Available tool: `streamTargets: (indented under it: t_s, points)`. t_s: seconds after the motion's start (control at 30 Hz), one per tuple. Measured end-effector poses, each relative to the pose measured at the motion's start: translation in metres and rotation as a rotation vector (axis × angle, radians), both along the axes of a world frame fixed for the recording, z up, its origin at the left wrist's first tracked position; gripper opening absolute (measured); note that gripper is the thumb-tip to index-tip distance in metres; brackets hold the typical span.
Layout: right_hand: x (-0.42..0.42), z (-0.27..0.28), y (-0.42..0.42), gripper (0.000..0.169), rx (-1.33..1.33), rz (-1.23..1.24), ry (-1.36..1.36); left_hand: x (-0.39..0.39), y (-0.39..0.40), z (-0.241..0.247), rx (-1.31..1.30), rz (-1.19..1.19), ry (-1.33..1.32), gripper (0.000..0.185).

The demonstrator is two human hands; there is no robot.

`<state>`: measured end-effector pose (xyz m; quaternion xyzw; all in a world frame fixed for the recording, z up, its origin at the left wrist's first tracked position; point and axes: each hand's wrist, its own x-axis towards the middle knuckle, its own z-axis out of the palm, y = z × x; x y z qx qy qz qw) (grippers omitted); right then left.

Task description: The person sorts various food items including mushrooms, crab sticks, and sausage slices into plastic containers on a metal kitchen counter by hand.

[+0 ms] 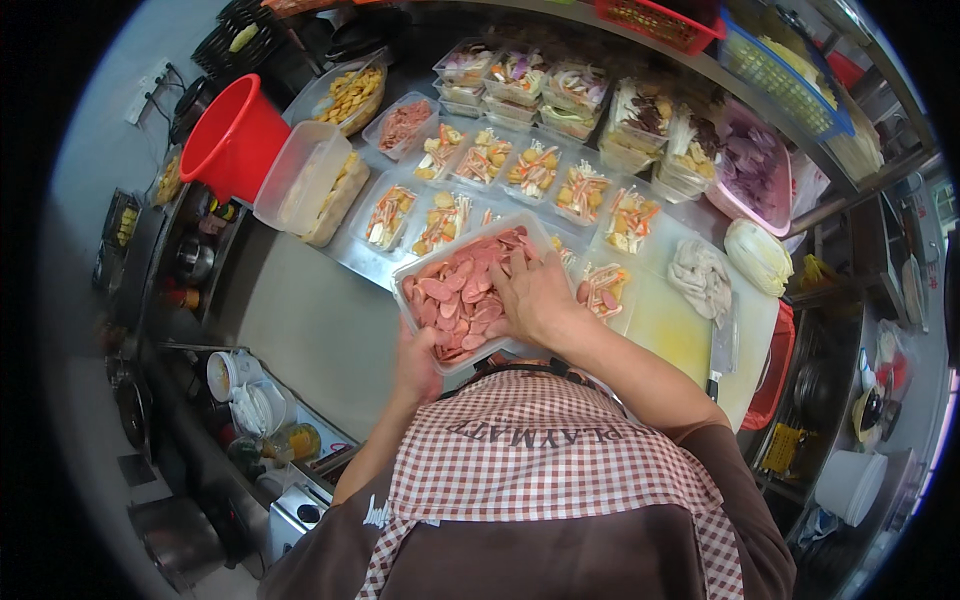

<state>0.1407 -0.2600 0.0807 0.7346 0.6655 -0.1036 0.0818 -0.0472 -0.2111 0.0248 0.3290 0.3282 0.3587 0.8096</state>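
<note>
My left hand grips the near left corner of a clear plastic container full of pink sausage slices. The container is tilted and held before my apron. Inside it, my right hand rests with its fingers among the slices; whether they grip any is hidden. Beyond the container, several clear plastic boxes stand in rows, holding enoki mushrooms, crab stick strips and yellow-brown pieces. A box beside my right wrist also has sausage slices in it. The container covers part of the nearest row.
On the right, a white cutting board carries a crumpled cloth, a cleaver and a napa cabbage. A red bucket and a larger plastic tub stand left. Stacked filled boxes line the back beneath a shelf.
</note>
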Motion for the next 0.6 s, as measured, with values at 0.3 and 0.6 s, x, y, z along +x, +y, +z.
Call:
streamTargets:
  t_s: [0.3,0.6]
  points:
    - [0.05,-0.016,-0.004,0.011,0.505,-0.311,0.93,-0.006,0.008,0.011,-0.076,-0.063,0.025,0.08]
    - [0.084,-0.002,-0.042,0.017,0.602,-0.689,1.18,0.0,0.023,-0.003,-0.08,-0.108,-0.031,0.083]
